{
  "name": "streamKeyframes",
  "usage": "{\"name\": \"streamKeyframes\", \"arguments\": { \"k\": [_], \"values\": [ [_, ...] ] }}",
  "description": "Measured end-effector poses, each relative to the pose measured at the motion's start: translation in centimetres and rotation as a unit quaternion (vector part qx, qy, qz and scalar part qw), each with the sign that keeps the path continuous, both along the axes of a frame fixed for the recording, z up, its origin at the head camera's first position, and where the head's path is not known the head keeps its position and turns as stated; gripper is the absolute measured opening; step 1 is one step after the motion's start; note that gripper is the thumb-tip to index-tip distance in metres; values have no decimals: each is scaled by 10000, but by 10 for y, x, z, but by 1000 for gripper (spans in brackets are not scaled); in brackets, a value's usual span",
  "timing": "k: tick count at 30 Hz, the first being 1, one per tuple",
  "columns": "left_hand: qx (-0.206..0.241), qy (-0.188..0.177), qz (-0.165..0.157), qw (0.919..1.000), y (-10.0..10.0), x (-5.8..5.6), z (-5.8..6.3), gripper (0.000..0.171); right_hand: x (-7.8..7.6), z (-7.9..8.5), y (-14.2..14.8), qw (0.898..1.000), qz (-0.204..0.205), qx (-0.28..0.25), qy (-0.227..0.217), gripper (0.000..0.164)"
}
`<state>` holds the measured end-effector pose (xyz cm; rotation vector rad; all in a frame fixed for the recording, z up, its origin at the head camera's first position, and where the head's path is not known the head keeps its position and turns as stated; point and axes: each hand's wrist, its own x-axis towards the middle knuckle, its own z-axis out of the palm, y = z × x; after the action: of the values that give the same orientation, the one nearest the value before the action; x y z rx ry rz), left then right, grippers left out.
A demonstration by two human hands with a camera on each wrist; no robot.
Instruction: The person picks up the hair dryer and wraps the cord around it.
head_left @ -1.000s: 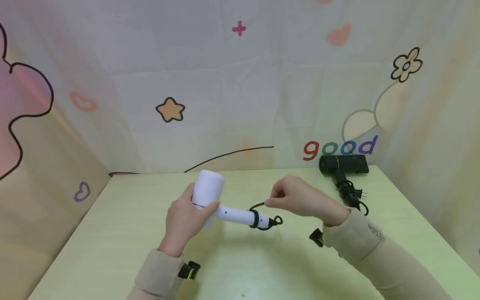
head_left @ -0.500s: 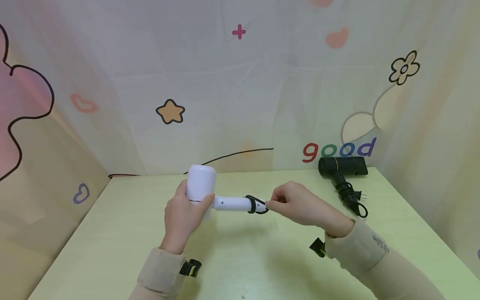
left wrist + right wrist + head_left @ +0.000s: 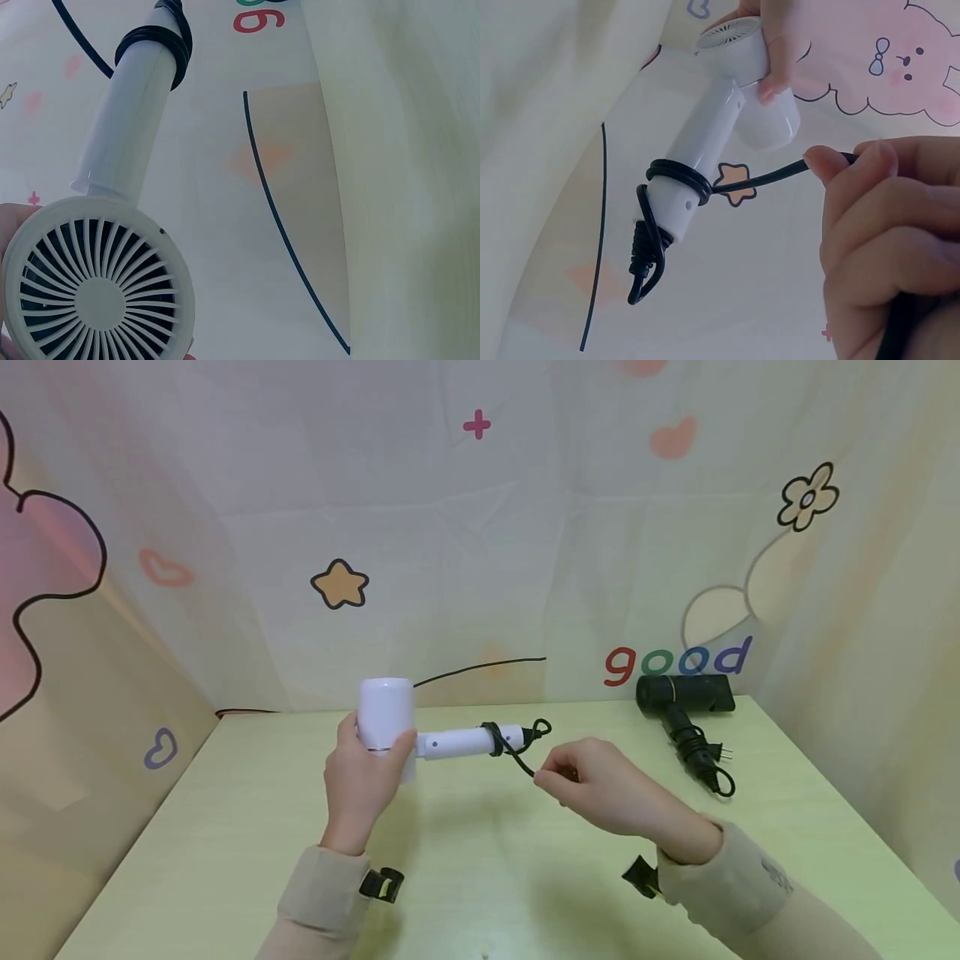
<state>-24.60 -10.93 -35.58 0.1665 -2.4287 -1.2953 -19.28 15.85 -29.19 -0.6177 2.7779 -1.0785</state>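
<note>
A white hair dryer (image 3: pixel 386 714) is held above the table by my left hand (image 3: pixel 363 781), which grips its barrel with the thumb in front. Its handle (image 3: pixel 457 743) points right, and the slotted round grille (image 3: pixel 100 303) shows in the left wrist view. Black cord (image 3: pixel 679 178) is wound round the handle's end, with a small loop at the strain relief (image 3: pixel 643 251). My right hand (image 3: pixel 600 785) pinches the cord between thumb and forefinger, pulled taut away from the handle. More cord (image 3: pixel 898 326) passes inside the curled fingers; its far end is hidden.
A black hair dryer (image 3: pixel 686 693) lies at the table's back right corner, its cord (image 3: pixel 693 742) wrapped on the handle and the plug (image 3: pixel 722 752) sticking out. Behind the pale table (image 3: pixel 247 827) hangs a printed curtain (image 3: pixel 450 568).
My right hand has brought the cord over the handle's end and down to the near side. My left hand has shifted slightly left, and the white dryer's handle has tilted upward.
</note>
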Motion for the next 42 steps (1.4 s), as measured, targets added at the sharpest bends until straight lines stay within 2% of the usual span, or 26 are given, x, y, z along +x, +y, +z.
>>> {"name": "streamKeyframes", "arguments": {
  "k": [9,17,29,36,42],
  "values": [
    [144,-47,213,9997,-3,-3,0,73,12,-7,3,9998,74,-116,131,19],
    [487,-114,272,9984,-5,-4,2,73,16,-22,3,9995,74,-278,-90,18],
    [844,-163,308,9958,-8,-5,9,72,8,-50,2,9982,74,-402,-434,21],
    [974,-252,299,9945,-10,-7,12,74,-2,-65,2,9980,157,-443,-423,26],
    [1153,-377,256,9923,-11,-7,10,76,-12,-76,1,9992,215,-205,-258,31]
  ]
}}
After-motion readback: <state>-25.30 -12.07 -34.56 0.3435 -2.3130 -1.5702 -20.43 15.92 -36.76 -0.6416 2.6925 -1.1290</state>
